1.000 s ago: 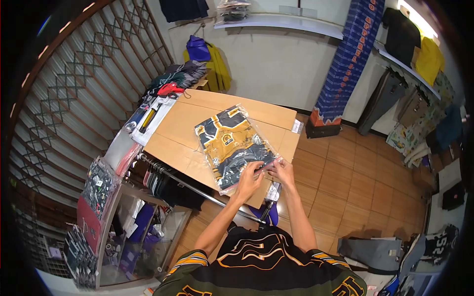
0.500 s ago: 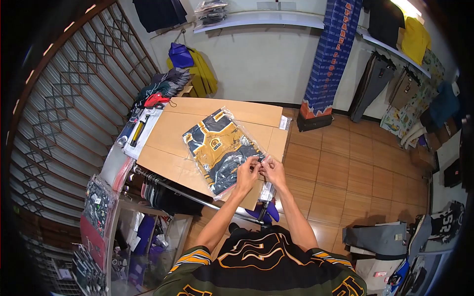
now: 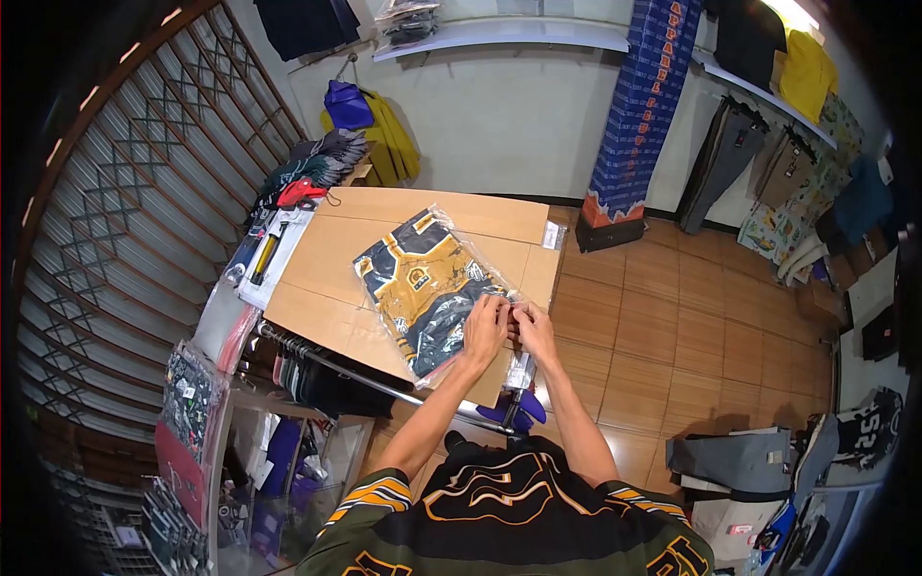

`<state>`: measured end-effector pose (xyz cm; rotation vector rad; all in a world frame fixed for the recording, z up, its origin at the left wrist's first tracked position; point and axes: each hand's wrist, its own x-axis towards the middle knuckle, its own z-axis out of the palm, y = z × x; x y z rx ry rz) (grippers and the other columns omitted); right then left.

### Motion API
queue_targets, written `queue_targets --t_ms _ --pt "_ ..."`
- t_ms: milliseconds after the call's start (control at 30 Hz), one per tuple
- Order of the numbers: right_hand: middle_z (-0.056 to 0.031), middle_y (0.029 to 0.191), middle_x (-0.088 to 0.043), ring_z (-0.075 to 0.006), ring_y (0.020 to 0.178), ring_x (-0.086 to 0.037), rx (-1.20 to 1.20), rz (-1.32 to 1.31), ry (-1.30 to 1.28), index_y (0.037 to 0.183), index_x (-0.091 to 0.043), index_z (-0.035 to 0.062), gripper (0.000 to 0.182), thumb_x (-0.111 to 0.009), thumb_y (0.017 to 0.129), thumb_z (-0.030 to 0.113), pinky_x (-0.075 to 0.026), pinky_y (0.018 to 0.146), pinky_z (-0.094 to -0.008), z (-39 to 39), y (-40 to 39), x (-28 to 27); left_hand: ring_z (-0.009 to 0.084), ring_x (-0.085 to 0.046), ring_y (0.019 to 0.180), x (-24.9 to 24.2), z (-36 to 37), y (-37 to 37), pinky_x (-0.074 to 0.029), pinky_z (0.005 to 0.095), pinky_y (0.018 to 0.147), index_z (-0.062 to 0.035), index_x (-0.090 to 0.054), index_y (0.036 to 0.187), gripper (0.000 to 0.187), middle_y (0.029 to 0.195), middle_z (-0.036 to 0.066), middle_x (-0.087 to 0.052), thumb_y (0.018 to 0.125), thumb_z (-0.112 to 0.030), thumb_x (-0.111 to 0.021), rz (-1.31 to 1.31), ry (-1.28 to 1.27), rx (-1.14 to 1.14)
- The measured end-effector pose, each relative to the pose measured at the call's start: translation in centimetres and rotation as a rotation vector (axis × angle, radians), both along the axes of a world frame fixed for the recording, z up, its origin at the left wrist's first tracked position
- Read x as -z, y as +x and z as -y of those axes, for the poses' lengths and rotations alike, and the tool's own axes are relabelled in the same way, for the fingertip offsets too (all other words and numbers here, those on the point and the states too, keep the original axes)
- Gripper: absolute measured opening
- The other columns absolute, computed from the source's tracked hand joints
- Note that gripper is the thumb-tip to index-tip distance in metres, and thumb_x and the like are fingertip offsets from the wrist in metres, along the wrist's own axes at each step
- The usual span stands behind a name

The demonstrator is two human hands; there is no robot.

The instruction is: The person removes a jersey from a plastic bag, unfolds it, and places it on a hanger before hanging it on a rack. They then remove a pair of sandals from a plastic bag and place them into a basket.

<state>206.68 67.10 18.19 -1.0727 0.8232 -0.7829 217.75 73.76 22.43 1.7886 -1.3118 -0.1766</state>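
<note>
A folded jersey [image 3: 423,278] in navy, gold and white lies in a clear plastic bag on the cardboard-topped table. My left hand [image 3: 486,331] rests on the bag's lower right part, its fingers stretched out over the plastic. Close beside it, my right hand [image 3: 533,334] has its fingers bent and pinched at the bag's right corner. The fingertips of both hands nearly meet there, and the bit of plastic between them is partly hidden.
Brown cardboard [image 3: 327,259] covers the table. At its left side lie a yellow-and-black tool [image 3: 266,257] and a red item [image 3: 301,193]. A hanging rail [image 3: 384,389] with clothes runs along the near edge. A blue pillar [image 3: 636,125] stands behind, to the right.
My left hand has gone from a pinch at the bag's corner to fingers stretched over the plastic. The right hand stays at the corner, its fingers slightly shifted. The bag has hardly moved.
</note>
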Motion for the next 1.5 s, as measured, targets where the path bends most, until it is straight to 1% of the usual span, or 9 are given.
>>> queue_targets --t_ms 300,400,500,633,833,1000,1267,1400,1500 --pt "-0.0147 0.089 -0.074 -0.0198 0.075 -0.076 0.056 -0.093 -0.066 0.102 -0.061 -0.0029 0.016 -0.055 0.104 0.012 -0.06 0.062 -0.0293 -0.8 0.3 -1.2 0.0308 -0.066 0.079 -1.5 -0.3 1.8 -0.054 0.0406 0.072 -0.0008 -0.066 0.103 0.012 0.092 0.014 -0.063 0.094 -0.008 -0.069 0.033 -0.027 0.03" --pt "-0.0146 0.087 -0.076 -0.0184 0.073 -0.076 0.041 -0.223 -0.24 0.102 -0.061 -0.003 0.012 -0.063 0.099 0.008 -0.061 0.064 -0.0303 -0.9 0.3 -1.0 0.0319 -0.066 0.087 -1.9 -2.3 1.7 -0.054 0.0422 0.076 -0.0037 -0.066 0.106 0.018 0.096 0.013 -0.064 0.09 -0.007 -0.072 0.012 0.054 0.065" --pt "-0.0155 0.083 -0.076 -0.0183 0.071 -0.075 0.055 -0.312 -0.413 0.108 -0.058 -0.0053 0.026 -0.071 0.09 0.008 -0.059 0.064 -0.0313 -1.5 0.5 -0.9 0.0295 -0.066 0.077 -1.4 -4.3 1.8 -0.055 0.0386 0.073 -0.0007 -0.067 0.106 0.021 0.089 0.014 -0.065 0.086 -0.003 -0.073 0.01 0.051 0.079" --pt "-0.0203 0.087 -0.077 -0.0336 0.079 -0.077 -0.038 -0.411 -0.465 0.12 -0.052 -0.0043 0.053 -0.077 0.079 0.018 -0.06 0.073 -0.0419 -2.0 0.6 -1.6 0.029 -0.069 0.073 -0.6 -5.8 2.4 -0.056 0.0366 0.069 -0.0002 -0.065 0.111 0.025 0.086 0.015 -0.069 0.087 -0.002 -0.073 -0.026 0.097 0.053" --pt "-0.0191 0.083 -0.077 -0.0328 0.076 -0.076 -0.026 -0.455 -0.525 0.116 -0.051 -0.0078 0.05 -0.077 0.079 0.016 -0.06 0.07 -0.0417 -2.3 0.4 -2.6 0.0269 -0.071 0.07 -1.5 -6.0 3.8 -0.056 0.0353 0.063 0.0002 -0.061 0.116 0.027 0.085 0.016 -0.071 0.091 -0.001 -0.07 -0.075 0.041 0.002" --pt "-0.0181 0.08 -0.076 -0.0311 0.074 -0.076 -0.033 -0.497 -0.5 0.123 -0.051 -0.0079 0.056 -0.078 0.08 0.016 -0.06 0.069 -0.0415 -2.0 0.8 -1.2 0.0246 -0.07 0.071 -5.3 -6.0 4.2 -0.056 0.0356 0.063 0.0006 -0.059 0.115 0.024 0.085 0.014 -0.07 0.093 0.002 -0.069 -0.105 -0.064 -0.09" --pt "-0.0175 0.08 -0.076 -0.0301 0.073 -0.077 -0.02 -0.466 -0.543 0.135 -0.043 -0.007 0.071 -0.079 0.079 0.016 -0.06 0.068 -0.0397 -2.9 0.5 -3.5 0.0283 -0.073 0.077 -0.1 -9.4 2.5 -0.059 0.036 0.071 -0.0003 -0.061 0.115 0.029 0.086 0.015 -0.072 0.088 -0.001 -0.073 -0.106 0.03 -0.023" --pt "-0.0172 0.08 -0.077 -0.0285 0.073 -0.077 -0.07 -0.453 -0.544 0.137 -0.04 -0.0072 0.075 -0.08 0.078 0.015 -0.059 0.068 -0.0382 -2.6 0.3 -2.8 0.0284 -0.074 0.08 0.1 -10.9 2.4 -0.06 0.0364 0.072 -0.0002 -0.062 0.114 0.028 0.09 0.016 -0.072 0.089 -0.001 -0.073 -0.078 0.036 -0.073" --pt "-0.0166 0.08 -0.076 -0.0274 0.072 -0.076 -0.073 -0.418 -0.533 0.134 -0.043 -0.0064 0.07 -0.079 0.077 0.014 -0.059 0.067 -0.0369 -2.7 0.3 -2.6 0.0225 -0.074 0.079 -1.0 -11.1 3.0 -0.059 0.0338 0.068 0.0005 -0.062 0.111 0.022 0.089 0.014 -0.073 0.091 -0.001 -0.071 -0.205 0.042 -0.13"
